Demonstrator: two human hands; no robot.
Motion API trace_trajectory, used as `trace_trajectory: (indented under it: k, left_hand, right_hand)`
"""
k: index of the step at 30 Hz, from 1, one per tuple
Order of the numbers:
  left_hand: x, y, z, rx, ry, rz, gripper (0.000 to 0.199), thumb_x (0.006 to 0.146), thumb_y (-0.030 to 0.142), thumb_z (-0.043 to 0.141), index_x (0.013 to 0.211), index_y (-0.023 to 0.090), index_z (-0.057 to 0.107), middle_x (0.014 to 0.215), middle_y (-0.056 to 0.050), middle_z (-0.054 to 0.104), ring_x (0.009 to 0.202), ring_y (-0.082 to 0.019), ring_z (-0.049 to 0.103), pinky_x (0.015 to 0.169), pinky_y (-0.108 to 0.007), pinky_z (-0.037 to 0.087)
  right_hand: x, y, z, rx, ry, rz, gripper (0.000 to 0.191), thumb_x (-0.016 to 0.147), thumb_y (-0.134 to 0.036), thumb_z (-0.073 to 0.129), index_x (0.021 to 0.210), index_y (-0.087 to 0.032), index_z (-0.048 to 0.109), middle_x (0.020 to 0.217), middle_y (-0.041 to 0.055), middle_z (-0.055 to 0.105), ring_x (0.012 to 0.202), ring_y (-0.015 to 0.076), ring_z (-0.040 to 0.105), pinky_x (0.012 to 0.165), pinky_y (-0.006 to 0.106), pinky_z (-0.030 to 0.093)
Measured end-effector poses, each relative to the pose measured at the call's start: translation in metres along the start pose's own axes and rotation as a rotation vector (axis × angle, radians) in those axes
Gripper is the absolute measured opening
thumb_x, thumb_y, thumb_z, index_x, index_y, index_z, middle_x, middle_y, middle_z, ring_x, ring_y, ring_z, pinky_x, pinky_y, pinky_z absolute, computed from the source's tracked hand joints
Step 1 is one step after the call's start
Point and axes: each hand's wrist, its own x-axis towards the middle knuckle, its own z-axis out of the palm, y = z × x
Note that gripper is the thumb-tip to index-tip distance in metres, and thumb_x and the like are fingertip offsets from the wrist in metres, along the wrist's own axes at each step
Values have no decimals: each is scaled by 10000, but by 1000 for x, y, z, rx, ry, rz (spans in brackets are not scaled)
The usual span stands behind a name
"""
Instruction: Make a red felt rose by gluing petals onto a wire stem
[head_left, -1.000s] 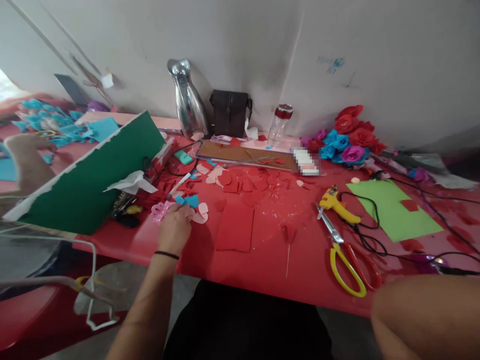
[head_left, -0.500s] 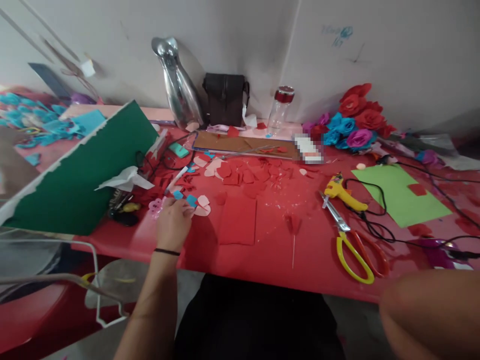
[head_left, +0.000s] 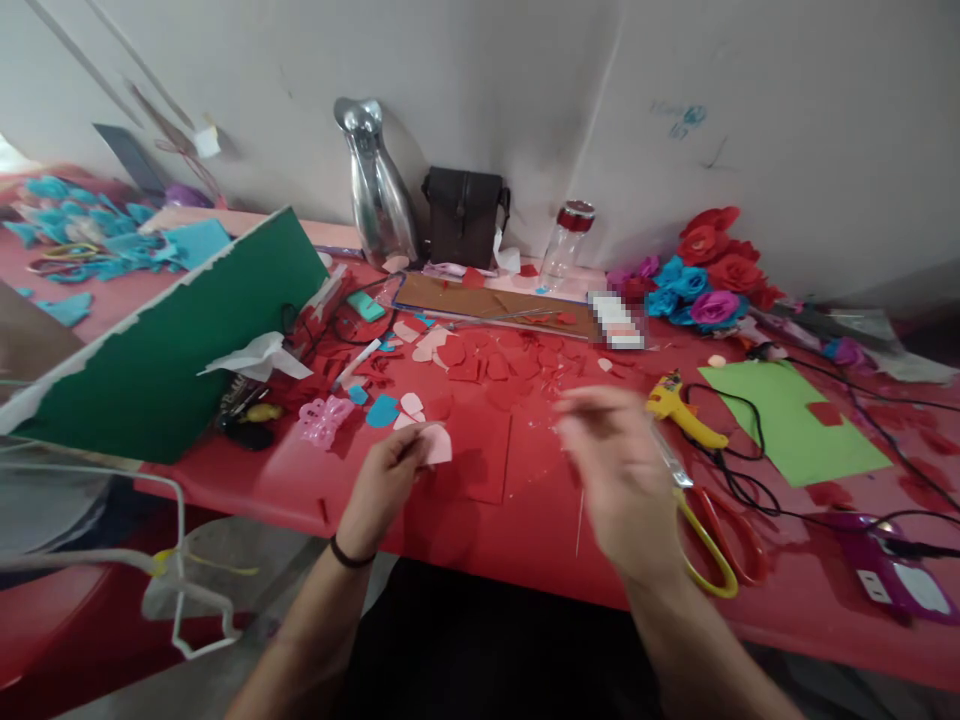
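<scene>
My left hand pinches a pale pink paper petal above the left edge of a folded red paper sheet. My right hand, blurred by motion, hovers between that sheet and the scissors; whether its fingers hold anything cannot be made out. Below it, a thin stick shows in part. Left of the sheet lie blue paper pieces, more pink petals and a pink hair clip.
A yellow glue gun and its black cord lie right, beside a green sheet. Red paper scraps cover the middle. A green board stands left. Behind are a metal jug, a black bag and paper flowers.
My left hand has picked up a pink petal and moved right, towards the red sheet. My right hand has come in over the table from the lower right. The view has shifted slightly.
</scene>
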Motion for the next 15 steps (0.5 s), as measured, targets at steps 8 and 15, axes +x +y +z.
trace_trajectory:
  k: [8,15]
  left_hand:
    - [-9,1,22,5,-241,21,190,738,317,540,846,164,575,638,-1,608,565,-135,575,573,-254,462]
    - [-7,-24,7,399,83,132,235,772,198,431,866,170,644,924,-91,655,849,-205,609,814,-365,472]
  right_hand:
    - [-11,9,51,351,-282,297,173,821,-338,545,880,-184,596,727,25,662,641,143,628,621,251,488]
    - [1,25,59,243,-297,343,100,815,-291,542,758,-209,544,573,-28,597,524,133,602,551,230,437]
